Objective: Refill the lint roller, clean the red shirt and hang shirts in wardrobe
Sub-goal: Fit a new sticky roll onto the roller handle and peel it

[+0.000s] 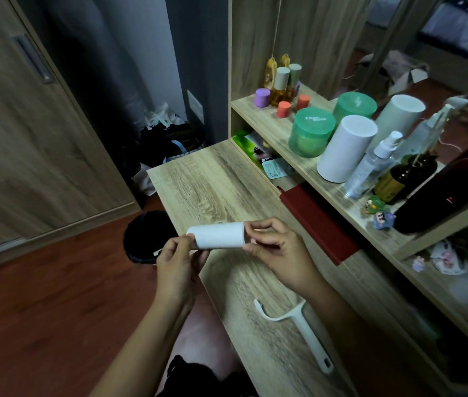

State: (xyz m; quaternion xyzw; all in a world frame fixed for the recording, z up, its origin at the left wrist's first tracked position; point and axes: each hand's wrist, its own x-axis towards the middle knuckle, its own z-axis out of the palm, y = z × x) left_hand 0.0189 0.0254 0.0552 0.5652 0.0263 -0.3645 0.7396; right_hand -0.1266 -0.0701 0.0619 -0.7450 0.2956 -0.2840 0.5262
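Observation:
I hold a white lint roll refill [218, 235] level above the wooden desk [212, 184]. My left hand [177, 263] pinches its left end, and my right hand [277, 247] grips the right end with fingertips at the open core. The empty white lint roller handle [298, 329] lies flat on the desk nearer to me, apart from both hands. No red shirt is in view. The wardrobe door [26, 138] stands at the left.
A black bin [145, 239] sits on the floor by the desk's left edge. A red case [317, 222] lies under the shelf. The shelf [267, 124] carries green jars, white cylinders, spray bottles and a dark red bottle before a mirror. Bags lie in the corner.

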